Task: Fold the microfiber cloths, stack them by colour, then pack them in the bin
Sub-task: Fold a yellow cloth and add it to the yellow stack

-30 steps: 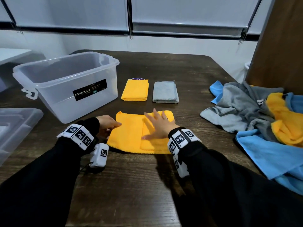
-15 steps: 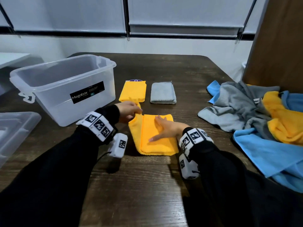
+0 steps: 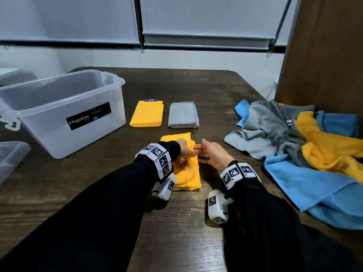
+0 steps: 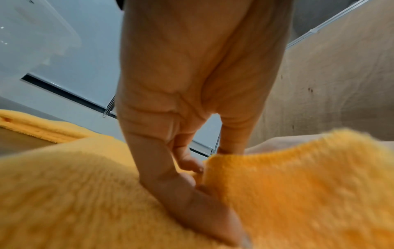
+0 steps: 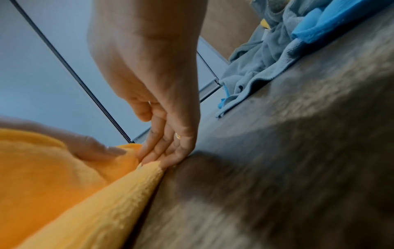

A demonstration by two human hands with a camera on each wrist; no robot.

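Yellow cloth (image 3: 188, 173) edge, left hand (image 3: 184, 152) pinching, right hand (image 3: 213, 156) flat alongside

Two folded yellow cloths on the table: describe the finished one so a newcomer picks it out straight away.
Start at the clear plastic bin at the table's left. Just to its right two folded cloths lie side by side: the finished yellow cloth next to the bin, then a grey cloth. Unlike the yellow cloth being folded nearer the person, no hand touches it.
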